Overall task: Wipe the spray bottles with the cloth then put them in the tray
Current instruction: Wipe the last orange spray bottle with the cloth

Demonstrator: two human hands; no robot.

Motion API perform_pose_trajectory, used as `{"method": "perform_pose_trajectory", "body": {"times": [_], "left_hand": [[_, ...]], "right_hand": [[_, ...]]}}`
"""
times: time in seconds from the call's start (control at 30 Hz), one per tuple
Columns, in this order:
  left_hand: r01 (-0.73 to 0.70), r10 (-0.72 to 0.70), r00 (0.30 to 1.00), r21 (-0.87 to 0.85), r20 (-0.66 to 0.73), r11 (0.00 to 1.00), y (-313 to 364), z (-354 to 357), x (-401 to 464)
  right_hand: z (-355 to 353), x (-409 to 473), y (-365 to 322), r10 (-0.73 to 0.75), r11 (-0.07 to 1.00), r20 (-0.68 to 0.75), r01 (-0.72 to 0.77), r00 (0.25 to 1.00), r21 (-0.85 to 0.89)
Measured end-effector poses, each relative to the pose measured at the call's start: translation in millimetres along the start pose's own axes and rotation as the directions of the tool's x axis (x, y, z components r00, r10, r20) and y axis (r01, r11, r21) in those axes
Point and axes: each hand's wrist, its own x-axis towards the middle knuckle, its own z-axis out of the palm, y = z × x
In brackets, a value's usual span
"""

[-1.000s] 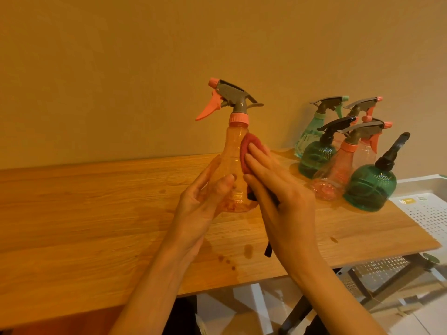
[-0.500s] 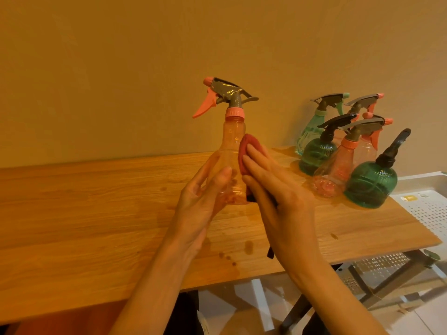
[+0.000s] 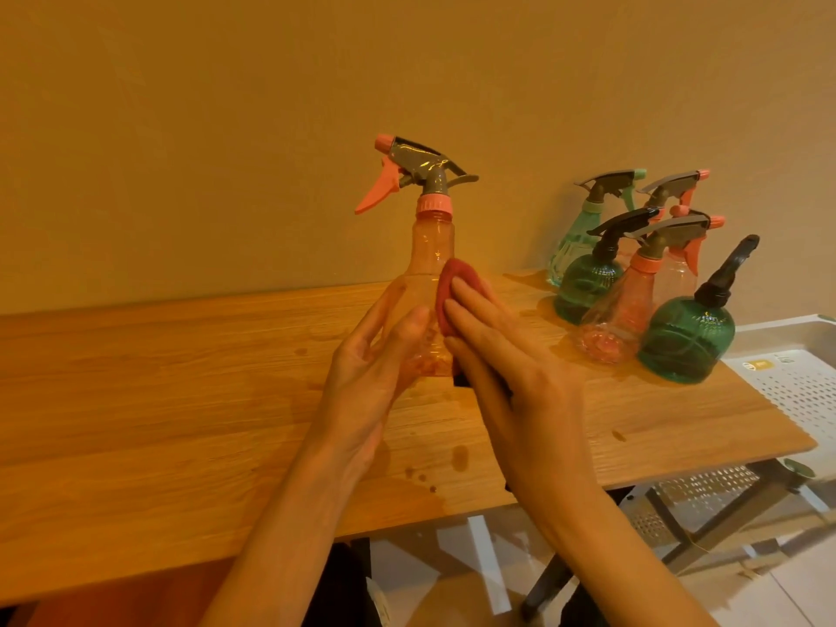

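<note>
Long wooden-plank tabletop (image 3: 181, 400) ran across view, left end cut off by frame; wide bare stretch lay left of hands, right edge ended just beside white perforated plastic tray (image 3: 805, 382), itself cropped. Five other spray bottles (image 3: 633, 282) clustered at far right corner near wall. Clear orange spray bottle with grey-and-coral trigger head (image 3: 429, 264) stood upright mid-table. Left hand (image 3: 375, 377) gripped its lower body, fingers curled round. Right hand (image 3: 520, 377), fingers straight, pressed red cloth (image 3: 452, 287) against bottle's side; cloth mostly hidden under palm.
</note>
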Motion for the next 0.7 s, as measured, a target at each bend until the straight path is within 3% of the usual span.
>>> {"method": "perform_pose_trajectory", "body": {"times": [0.2,0.4,0.7], "left_hand": [[0.011,-0.011,0.999,-0.011,-0.04,1.0,1,-3,0],[0.053,-0.055,0.998,-0.034,-0.032,0.998,-4,-3,-4],[0.024,-0.025,1.0,0.04,0.006,0.999,-3,-1,-6]], "right_hand": [[2,-35,-5,-0.075,0.993,0.075,0.081,0.994,-0.083],[-11,-35,-4,0.045,0.996,-0.024,-0.043,0.999,0.075],[-11,-30,-6,0.005,0.999,-0.029,-0.004,1.0,0.045]]}}
